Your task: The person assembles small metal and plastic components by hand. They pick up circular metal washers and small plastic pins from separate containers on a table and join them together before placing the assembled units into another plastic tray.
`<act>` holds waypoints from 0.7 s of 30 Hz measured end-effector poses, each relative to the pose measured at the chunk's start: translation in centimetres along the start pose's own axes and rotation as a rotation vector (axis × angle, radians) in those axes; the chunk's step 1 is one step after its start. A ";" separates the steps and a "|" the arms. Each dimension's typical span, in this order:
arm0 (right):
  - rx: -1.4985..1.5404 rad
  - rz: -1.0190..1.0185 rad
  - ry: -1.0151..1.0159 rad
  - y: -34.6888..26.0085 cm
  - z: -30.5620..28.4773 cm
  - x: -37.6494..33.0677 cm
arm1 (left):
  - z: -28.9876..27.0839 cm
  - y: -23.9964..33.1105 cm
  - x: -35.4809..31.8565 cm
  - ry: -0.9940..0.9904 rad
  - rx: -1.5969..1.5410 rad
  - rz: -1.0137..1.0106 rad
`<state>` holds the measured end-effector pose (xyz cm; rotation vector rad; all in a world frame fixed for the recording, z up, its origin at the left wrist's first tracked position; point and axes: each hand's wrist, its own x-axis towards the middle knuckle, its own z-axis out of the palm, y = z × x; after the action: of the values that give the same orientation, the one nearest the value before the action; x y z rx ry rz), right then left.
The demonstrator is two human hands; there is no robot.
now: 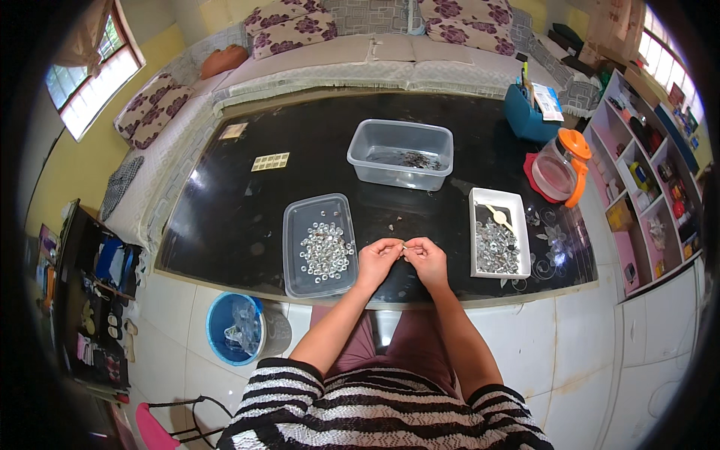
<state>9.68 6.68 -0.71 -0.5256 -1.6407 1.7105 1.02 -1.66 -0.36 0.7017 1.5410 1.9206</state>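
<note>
My left hand (379, 262) and my right hand (426, 261) meet over the near edge of the black table (300, 142). Their fingertips are pinched together around a small part, too small to name. Left of my hands lies a clear plastic lid (294, 225) holding many small, shiny, ring-like pieces (327, 251). To the right, a white box (526, 240) holds a heap of small metal parts (496, 250) and a cream-coloured spoon-like piece (501, 217). Beyond my hands stands a clear plastic tub (401, 177) with dark small pieces (420, 160) at its bottom.
An orange-lidded pitcher (559, 169) stands on a red mat at the table's right, near a teal holder (529, 116). A pale card (270, 162) lies at the far left. A blue bin (217, 330) sits on the floor; a sofa (322, 71) borders the far side.
</note>
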 end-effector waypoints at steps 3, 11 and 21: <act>0.196 0.115 -0.008 -0.5 0.3 0.2 | 0.2 0.6 -0.1 0.054 0.190 0.144; 0.309 0.202 -0.091 -1.0 0.6 0.7 | -1.3 2.0 0.2 -0.020 0.250 0.174; 0.434 0.308 -0.179 -1.3 -0.3 1.1 | -5.2 5.6 2.2 -0.055 0.279 0.004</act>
<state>9.39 7.62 0.70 -0.4360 -1.2896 2.3229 -4.75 -4.58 4.19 0.8678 1.7935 1.6907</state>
